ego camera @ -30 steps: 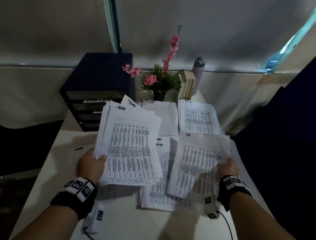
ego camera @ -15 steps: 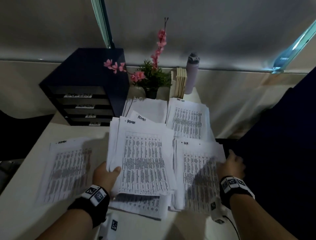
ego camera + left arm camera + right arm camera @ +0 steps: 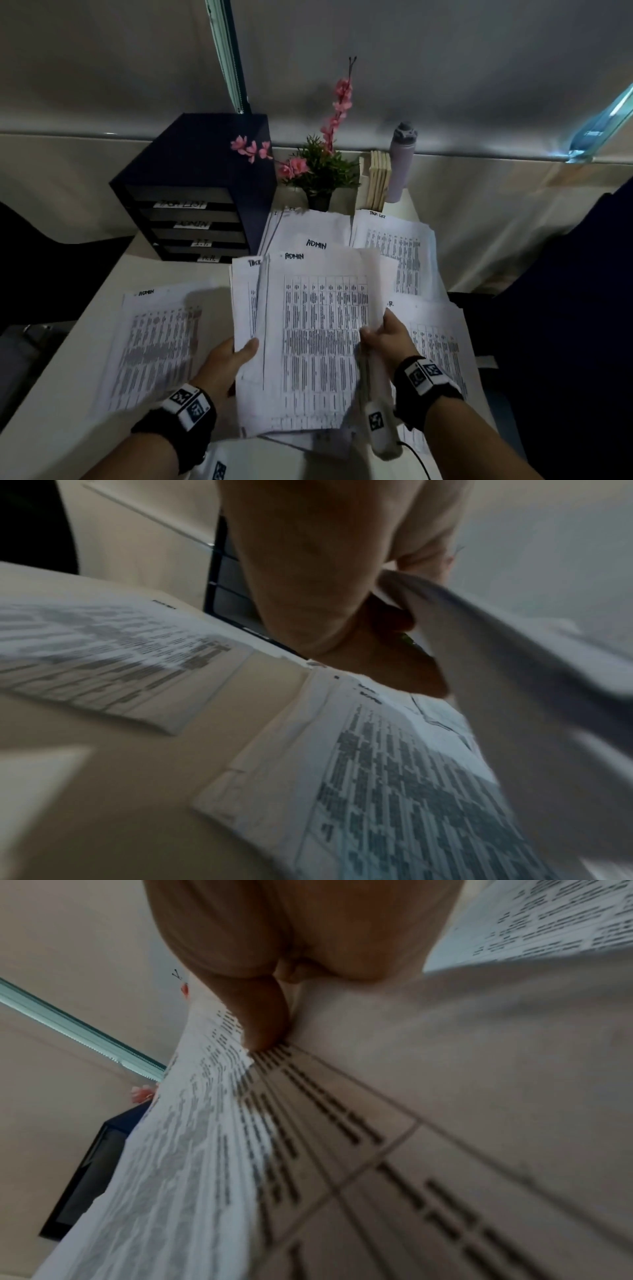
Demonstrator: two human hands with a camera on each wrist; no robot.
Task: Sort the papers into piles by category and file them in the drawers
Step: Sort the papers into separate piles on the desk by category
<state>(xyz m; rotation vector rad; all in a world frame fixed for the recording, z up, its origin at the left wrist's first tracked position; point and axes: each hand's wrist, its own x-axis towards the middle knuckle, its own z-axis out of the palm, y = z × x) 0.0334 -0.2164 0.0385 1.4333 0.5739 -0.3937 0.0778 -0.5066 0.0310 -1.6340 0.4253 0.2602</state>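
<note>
My left hand (image 3: 236,356) grips the left edge of a stack of printed papers (image 3: 315,342) held above the table; the top sheet reads ADMIN. At the stack's right edge my right hand (image 3: 380,337) pinches the top sheet, thumb on its face, and curls that edge up. In the right wrist view the thumb (image 3: 263,1020) presses on the printed sheet (image 3: 342,1137). The left wrist view has the left hand (image 3: 342,593) holding the stack (image 3: 514,669) from below. An ADMIN pile (image 3: 154,346) lies at left, an HR pile (image 3: 442,346) at right, a TASK LIST pile (image 3: 394,250) behind.
A dark drawer unit (image 3: 195,192) with labelled drawers stands at the back left of the beige table (image 3: 51,421). A potted plant with pink flowers (image 3: 318,171), upright books (image 3: 376,181) and a grey bottle (image 3: 402,161) line the back. Another paper pile (image 3: 308,226) lies before the plant.
My right hand left the HR pile and came across to the held stack, where it now pinches the top sheet's right edge. The left hand kept hold of the stack.
</note>
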